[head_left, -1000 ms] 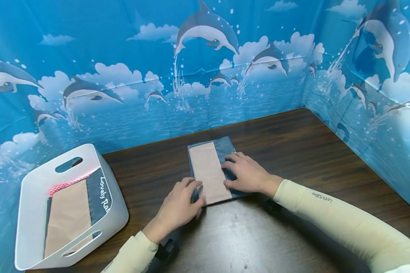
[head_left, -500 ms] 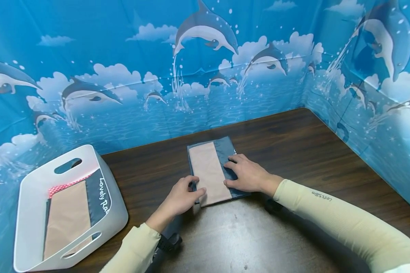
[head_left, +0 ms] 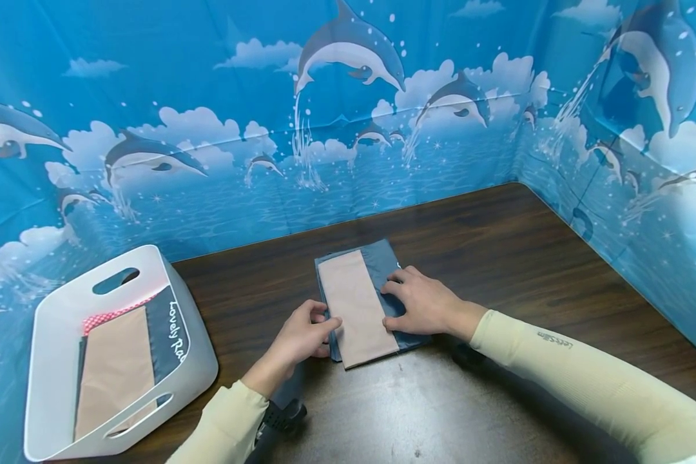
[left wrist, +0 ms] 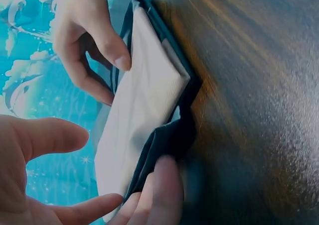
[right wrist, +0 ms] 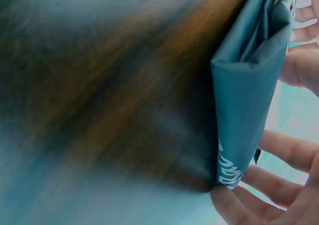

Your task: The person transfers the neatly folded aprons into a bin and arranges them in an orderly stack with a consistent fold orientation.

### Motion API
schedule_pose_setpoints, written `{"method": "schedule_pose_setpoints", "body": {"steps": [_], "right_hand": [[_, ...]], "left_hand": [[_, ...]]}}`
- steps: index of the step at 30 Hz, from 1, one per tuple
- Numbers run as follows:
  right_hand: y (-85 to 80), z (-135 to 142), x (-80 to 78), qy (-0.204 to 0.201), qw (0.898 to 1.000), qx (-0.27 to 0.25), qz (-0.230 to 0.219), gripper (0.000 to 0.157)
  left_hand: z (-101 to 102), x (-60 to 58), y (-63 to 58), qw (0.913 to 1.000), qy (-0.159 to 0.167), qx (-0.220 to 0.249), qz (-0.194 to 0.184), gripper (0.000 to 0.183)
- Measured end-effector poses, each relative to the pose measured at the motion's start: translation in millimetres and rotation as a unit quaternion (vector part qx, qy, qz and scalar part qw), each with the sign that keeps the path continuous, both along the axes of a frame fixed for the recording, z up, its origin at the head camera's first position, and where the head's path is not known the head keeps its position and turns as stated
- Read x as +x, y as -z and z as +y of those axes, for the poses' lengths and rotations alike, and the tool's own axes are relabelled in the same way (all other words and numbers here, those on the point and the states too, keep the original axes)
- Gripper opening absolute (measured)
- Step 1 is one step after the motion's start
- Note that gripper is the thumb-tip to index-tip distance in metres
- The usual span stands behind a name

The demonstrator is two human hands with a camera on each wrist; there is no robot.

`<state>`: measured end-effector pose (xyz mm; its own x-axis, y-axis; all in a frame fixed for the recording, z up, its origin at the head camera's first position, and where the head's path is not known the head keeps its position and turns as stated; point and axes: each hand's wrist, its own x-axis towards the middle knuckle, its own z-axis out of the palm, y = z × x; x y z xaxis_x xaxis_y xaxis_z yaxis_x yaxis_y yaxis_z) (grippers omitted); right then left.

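Observation:
A folded cloth, beige on top with a dark blue-grey strip along its right, lies on the table. At its left edge is my left hand; in the left wrist view the fingertips touch the dark folded layers, while the thumb stands apart from them. My right hand rests on the dark strip, fingers bent and spread, thumb near the beige edge. White lettering shows on the strip's side by the right fingers in the right wrist view.
On the left stands a white bin with handle holes. Inside it lies a similar folded cloth, beige and dark with white lettering, and a red dotted piece. A dolphin-print curtain borders the wooden table behind and right.
The folded cloth has slid slightly towards me, with the right hand moving along with it. My left hand has shifted a little left, its fingers now at the cloth's left edge.

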<state>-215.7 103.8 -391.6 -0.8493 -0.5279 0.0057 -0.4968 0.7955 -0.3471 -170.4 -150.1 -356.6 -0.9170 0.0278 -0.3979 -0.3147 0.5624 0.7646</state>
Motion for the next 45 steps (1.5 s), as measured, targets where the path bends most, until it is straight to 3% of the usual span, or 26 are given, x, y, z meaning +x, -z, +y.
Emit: {"method": "schedule_pose_setpoints", "body": {"steps": [5,11,14,21,30,38,45], "right_hand": [[-1.6,1.8,-1.5,0.030,0.999,-0.040,0.007,0.052],[-6.4,4.6,-9.1,0.110,0.990,-0.055,-0.066,0.067],[-7.1,3.0,-11.3,0.129,0.985,-0.061,-0.098,0.077],[-8.1,1.8,-11.1,0.141,0.977,-0.101,-0.124,0.079],[-2.5,4.6,-10.2,0.164,0.967,-0.139,-0.137,0.081],[0.3,0.7,-7.0,0.156,0.966,-0.158,-0.131,0.063],[-1.2,-2.2,-5.8,0.152,0.970,-0.140,-0.129,0.059]], "left_hand": [[1.5,0.6,-0.6,0.9988,-0.015,-0.041,0.021,0.057],[3.6,0.6,-4.7,0.9993,-0.033,0.015,0.007,0.056],[3.0,-1.5,-4.5,0.9981,-0.044,0.042,-0.003,0.052],[2.6,-3.7,-2.9,0.9941,-0.052,0.092,-0.022,0.044],[1.3,-3.3,-1.2,0.9828,-0.067,0.166,-0.046,0.042],[1.8,-4.2,0.7,0.9858,-0.052,0.157,-0.029,0.035],[0.7,-3.1,-0.2,0.9875,-0.041,0.148,-0.038,0.037]]}}
